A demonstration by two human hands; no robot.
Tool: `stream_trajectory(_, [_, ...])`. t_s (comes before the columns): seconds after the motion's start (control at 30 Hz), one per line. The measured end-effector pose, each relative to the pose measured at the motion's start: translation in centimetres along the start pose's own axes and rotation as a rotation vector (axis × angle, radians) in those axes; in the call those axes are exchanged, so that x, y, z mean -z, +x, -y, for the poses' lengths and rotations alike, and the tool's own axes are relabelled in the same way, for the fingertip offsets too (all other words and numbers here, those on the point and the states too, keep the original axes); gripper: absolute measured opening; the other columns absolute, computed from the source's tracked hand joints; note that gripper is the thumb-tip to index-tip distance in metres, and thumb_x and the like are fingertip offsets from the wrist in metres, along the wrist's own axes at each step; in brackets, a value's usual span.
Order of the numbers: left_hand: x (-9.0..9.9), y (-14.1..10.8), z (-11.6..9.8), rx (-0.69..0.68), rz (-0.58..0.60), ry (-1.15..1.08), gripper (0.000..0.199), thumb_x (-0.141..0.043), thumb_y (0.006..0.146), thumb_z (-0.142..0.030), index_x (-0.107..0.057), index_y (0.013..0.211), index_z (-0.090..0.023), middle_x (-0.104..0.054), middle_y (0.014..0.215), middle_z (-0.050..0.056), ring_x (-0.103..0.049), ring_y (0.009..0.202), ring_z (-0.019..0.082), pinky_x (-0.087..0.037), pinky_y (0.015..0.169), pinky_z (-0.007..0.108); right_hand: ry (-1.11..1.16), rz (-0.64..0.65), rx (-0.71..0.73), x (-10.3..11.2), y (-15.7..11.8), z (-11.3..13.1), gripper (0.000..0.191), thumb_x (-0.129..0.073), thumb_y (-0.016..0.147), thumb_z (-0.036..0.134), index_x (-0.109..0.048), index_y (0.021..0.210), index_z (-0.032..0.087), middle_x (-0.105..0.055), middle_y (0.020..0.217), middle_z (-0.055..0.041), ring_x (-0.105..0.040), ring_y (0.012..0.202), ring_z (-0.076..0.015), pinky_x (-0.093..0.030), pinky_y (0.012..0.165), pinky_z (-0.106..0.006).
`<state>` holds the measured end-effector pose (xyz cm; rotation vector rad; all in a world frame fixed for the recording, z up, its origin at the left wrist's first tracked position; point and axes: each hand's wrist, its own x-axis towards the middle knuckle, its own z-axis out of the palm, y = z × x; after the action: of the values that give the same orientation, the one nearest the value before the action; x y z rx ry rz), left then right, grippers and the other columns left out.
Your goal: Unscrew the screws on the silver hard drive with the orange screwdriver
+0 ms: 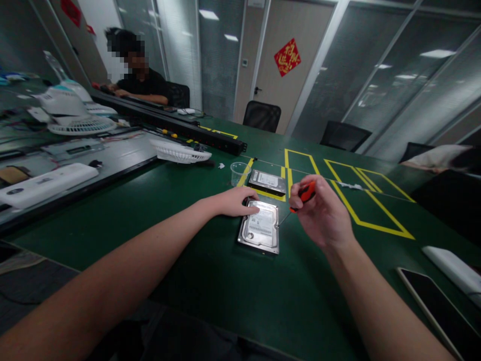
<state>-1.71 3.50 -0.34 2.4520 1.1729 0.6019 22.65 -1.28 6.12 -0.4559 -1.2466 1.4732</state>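
A silver hard drive [260, 228] with a white label lies flat on the green table in front of me. My left hand [237, 201] grips its far left corner, the thumb resting on top and the other fingers around the edge. In my right hand [319, 213] is a screwdriver with an orange and black handle [303, 196]. Its thin shaft slants down to the left, and the tip meets the drive's right edge near a screw spot. Just beyond lies a second hard drive [267, 181], label up, inside a yellow taped outline. A clear plastic cup [239, 174] stands beside it.
Yellow tape rectangles [383, 231] mark the table to the right. A phone [432, 301] and a white device [453, 268] lie at the near right. Fan parts [182, 150], a white power strip [48, 184] and a long black bar [210, 138] occupy the left. Another person [145, 85] sits across.
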Motion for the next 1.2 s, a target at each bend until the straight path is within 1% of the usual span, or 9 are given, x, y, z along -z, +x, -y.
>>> stream_trajectory(0.13, [-0.13, 0.06, 0.29, -0.012, 0.002, 0.006, 0.048, -0.064, 0.091, -0.05, -0.066, 0.124, -0.016, -0.069, 0.124, 0.012, -0.064, 0.113, 0.026, -0.048, 0.098, 0.037, 0.009, -0.005, 0.019, 0.18, 0.22, 0.07, 0.03, -0.051, 0.098, 0.037, -0.074, 0.088, 0.02, -0.063, 0.079, -0.005, -0.05, 0.063, -0.0132, -0.042, 0.061, -0.029])
stream_trajectory(0.27, [-0.17, 0.02, 0.26, 0.007, -0.001, 0.002, 0.049, -0.063, 0.091, -0.052, -0.066, 0.125, -0.017, -0.069, 0.124, 0.011, -0.064, 0.113, 0.026, -0.048, 0.097, 0.037, -0.028, -0.005, -0.015, 0.2, 0.14, 0.19, 0.026, -0.055, 0.096, 0.035, -0.071, 0.083, 0.02, -0.063, 0.078, -0.0042, -0.053, 0.066, -0.0133, -0.043, 0.062, -0.028])
stream_trajectory(0.4, [-0.12, -0.02, 0.1, -0.002, -0.004, 0.002, 0.048, -0.064, 0.09, -0.051, -0.066, 0.124, -0.017, -0.069, 0.123, 0.012, -0.064, 0.112, 0.026, -0.048, 0.097, 0.037, -0.043, -0.025, -0.017, 0.01, -0.06, 0.24, 0.015, -0.063, 0.093, 0.033, -0.065, 0.083, 0.022, -0.064, 0.08, -0.0024, -0.056, 0.07, -0.0143, -0.045, 0.066, -0.028])
stream_trajectory(0.5, [-0.08, -0.01, 0.08, -0.006, -0.002, 0.003, 0.046, -0.063, 0.09, -0.05, -0.066, 0.123, -0.017, -0.069, 0.123, 0.012, -0.064, 0.112, 0.026, -0.048, 0.097, 0.036, -0.042, -0.03, -0.012, -0.08, -0.12, 0.27, 0.013, -0.067, 0.091, 0.031, -0.061, 0.083, 0.023, -0.065, 0.081, -0.001, -0.053, 0.065, -0.0131, -0.043, 0.062, -0.028])
stream_trajectory(0.6, [-0.04, -0.02, 0.06, -0.01, -0.002, 0.004, 0.045, -0.063, 0.091, -0.051, -0.066, 0.122, -0.018, -0.069, 0.123, 0.011, -0.064, 0.112, 0.026, -0.048, 0.097, 0.036, -0.04, -0.022, -0.011, -0.07, -0.11, 0.27, 0.012, -0.066, 0.092, 0.032, -0.063, 0.085, 0.024, -0.065, 0.083, -0.0009, -0.051, 0.063, -0.012, -0.042, 0.061, -0.028])
stream_trajectory(0.73, [0.01, -0.05, 0.0, -0.003, 0.002, -0.007, 0.046, -0.063, 0.09, -0.051, -0.066, 0.122, -0.018, -0.069, 0.123, 0.011, -0.064, 0.113, 0.026, -0.048, 0.097, 0.036, -0.038, 0.008, 0.005, 0.15, -0.01, 0.23, 0.024, -0.055, 0.097, 0.04, -0.07, 0.088, 0.022, -0.064, 0.082, -0.0037, -0.052, 0.065, -0.0134, -0.044, 0.063, -0.029])
stream_trajectory(0.8, [0.04, -0.07, -0.04, 0.004, 0.005, -0.008, 0.047, -0.063, 0.09, -0.051, -0.066, 0.123, -0.018, -0.069, 0.124, 0.011, -0.064, 0.113, 0.026, -0.048, 0.097, 0.037, -0.054, 0.01, 0.0, 0.29, 0.05, 0.2, 0.027, -0.054, 0.095, 0.041, -0.071, 0.086, 0.022, -0.062, 0.08, -0.0042, -0.053, 0.065, -0.0143, -0.045, 0.062, -0.03])
stream_trajectory(1.03, [0.14, -0.06, -0.33, 0.009, 0.008, -0.002, 0.046, -0.064, 0.09, -0.049, -0.066, 0.123, -0.017, -0.069, 0.123, 0.011, -0.064, 0.112, 0.026, -0.048, 0.096, 0.035, -0.08, -0.024, -0.009, 0.03, -0.14, 0.18, 0.015, -0.065, 0.092, 0.035, -0.068, 0.083, 0.023, -0.063, 0.083, -0.0029, -0.057, 0.073, -0.0141, -0.047, 0.067, -0.029])
stream_trajectory(1.2, [0.07, -0.05, -0.35, 0.002, -0.001, -0.006, 0.046, -0.064, 0.09, -0.048, -0.066, 0.122, -0.016, -0.07, 0.122, 0.012, -0.065, 0.111, 0.026, -0.048, 0.095, 0.036, -0.05, -0.013, -0.011, -0.23, -0.25, 0.27, 0.01, -0.067, 0.091, 0.028, -0.061, 0.085, 0.024, -0.065, 0.084, -0.0011, -0.055, 0.067, -0.0128, -0.043, 0.062, -0.028])
